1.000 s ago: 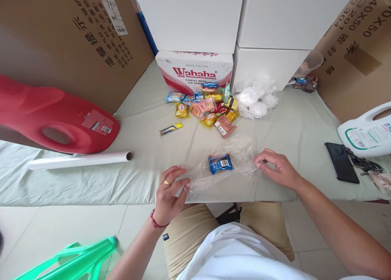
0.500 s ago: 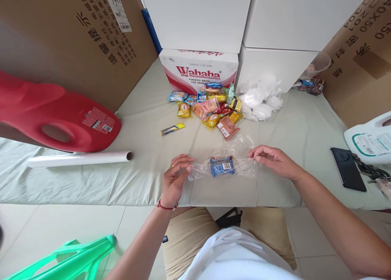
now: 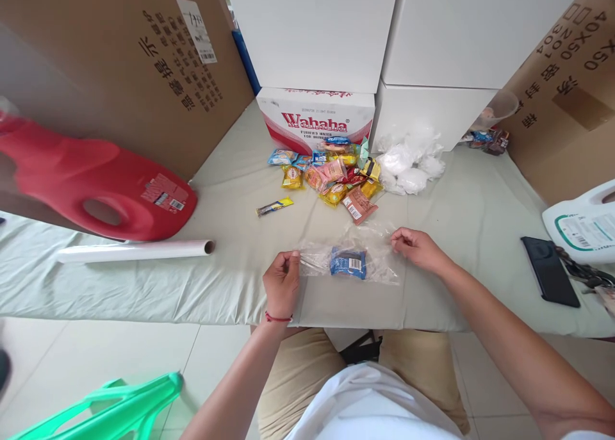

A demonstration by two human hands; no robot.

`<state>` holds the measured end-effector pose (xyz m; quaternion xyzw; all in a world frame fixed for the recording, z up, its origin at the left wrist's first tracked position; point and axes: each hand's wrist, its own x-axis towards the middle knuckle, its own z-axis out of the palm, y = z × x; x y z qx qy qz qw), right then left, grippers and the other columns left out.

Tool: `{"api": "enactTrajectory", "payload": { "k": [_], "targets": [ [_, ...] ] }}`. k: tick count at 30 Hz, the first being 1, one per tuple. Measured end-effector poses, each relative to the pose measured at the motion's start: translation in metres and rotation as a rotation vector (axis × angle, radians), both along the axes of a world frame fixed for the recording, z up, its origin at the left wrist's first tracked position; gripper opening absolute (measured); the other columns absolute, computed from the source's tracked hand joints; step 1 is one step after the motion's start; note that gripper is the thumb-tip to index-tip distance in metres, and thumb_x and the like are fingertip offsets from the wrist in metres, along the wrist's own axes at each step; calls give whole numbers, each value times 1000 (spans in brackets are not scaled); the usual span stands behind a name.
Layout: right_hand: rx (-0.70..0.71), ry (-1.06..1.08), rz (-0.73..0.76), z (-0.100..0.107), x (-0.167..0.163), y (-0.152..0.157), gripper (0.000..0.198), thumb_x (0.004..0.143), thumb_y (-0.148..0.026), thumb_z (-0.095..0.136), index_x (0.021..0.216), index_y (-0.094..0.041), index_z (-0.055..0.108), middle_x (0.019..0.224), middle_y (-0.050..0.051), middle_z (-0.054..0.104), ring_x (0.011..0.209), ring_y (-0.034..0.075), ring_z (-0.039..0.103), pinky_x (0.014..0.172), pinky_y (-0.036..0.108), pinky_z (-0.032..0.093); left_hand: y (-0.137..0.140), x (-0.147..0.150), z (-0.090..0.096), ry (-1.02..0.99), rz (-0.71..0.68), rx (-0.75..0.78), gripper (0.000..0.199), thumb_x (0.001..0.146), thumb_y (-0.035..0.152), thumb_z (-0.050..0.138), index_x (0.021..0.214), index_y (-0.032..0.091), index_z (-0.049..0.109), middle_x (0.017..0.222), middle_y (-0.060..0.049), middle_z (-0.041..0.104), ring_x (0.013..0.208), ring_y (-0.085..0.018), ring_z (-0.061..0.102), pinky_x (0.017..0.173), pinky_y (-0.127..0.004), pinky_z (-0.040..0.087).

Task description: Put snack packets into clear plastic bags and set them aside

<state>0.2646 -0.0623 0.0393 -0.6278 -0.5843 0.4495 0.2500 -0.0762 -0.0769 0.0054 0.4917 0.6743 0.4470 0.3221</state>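
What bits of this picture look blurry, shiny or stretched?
In the head view, the clear, crinkled plastic bag has pale shiny streaks, so its edges are hard to follow; in the same head view, the brown cardboard box on the left looks stretched and slanted, perhaps from a wide lens, and small print on the red plastic bottle is too blurry to read.

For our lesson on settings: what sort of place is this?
Possibly a storage corner in a home or small shop: boxes, a red jug and snacks share a cloth-covered table.
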Motion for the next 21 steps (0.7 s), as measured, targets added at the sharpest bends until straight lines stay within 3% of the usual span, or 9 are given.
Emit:
{"api": "enactTrajectory", "payload": {
  "k": [4,6,8,11,13,15,17,21],
  "targets": [
    [91,-407,109,-12,-4,3,18,91,-28,49,92,-22,67,75,-1,66,64,15,56,63,27,41,3,6,-3,222,-1,1,22,89,42,58,84,23,68,62,3,60,61,-16,55,66,-28,40],
    [228,-595,110,-6,-7,-1,19,91,-21,51,97,-22,69,86,3,70,73,18,60,63,27,41,4,7,-5,280,-4,29,16,88,36,58,86,24,67,61,4,59,64,-17,58,68,-29,42],
    [451,-727,33,10,-12,-9,20,93,-19,52,101,-21,70,96,7,71,83,21,62,65,29,43,4,7,-7,298,-5,46,14,87,33,57,87,24,67,61,4,59,65,-18,59,70,-30,43],
    [828,-688,-51,43,-31,-30,17,98,-18,51,102,-19,68,91,8,70,85,22,61,72,34,48,3,6,-7,288,-11,61,13,88,34,58,86,24,67,62,4,60,65,-18,60,71,-30,44],
    [978,-546,34,57,-53,-49,15,98,-14,54,105,-19,66,90,7,69,83,21,60,77,35,51,3,7,-7,281,-2,66,14,88,34,58,85,24,67,61,4,60,63,-17,59,70,-30,45],
    [1007,-414,200,57,-78,-68,21,97,-10,54,113,-18,65,95,8,71,87,21,61,80,36,54,2,9,-7,271,12,69,15,89,35,58,84,24,66,61,4,60,61,-16,58,69,-30,45],
    [975,-350,312,44,-101,-82,30,97,-7,53,123,-18,64,107,10,72,98,22,63,88,39,56,2,11,-6,261,20,76,16,90,36,58,84,23,66,61,4,60,60,-16,58,69,-29,45],
    [878,-399,324,5,-126,-87,45,101,-13,51,146,-17,53,142,12,63,134,27,54,111,46,50,2,14,-6,239,22,92,19,92,39,58,83,23,64,61,4,60,59,-15,57,68,-28,44]
  ]
}}
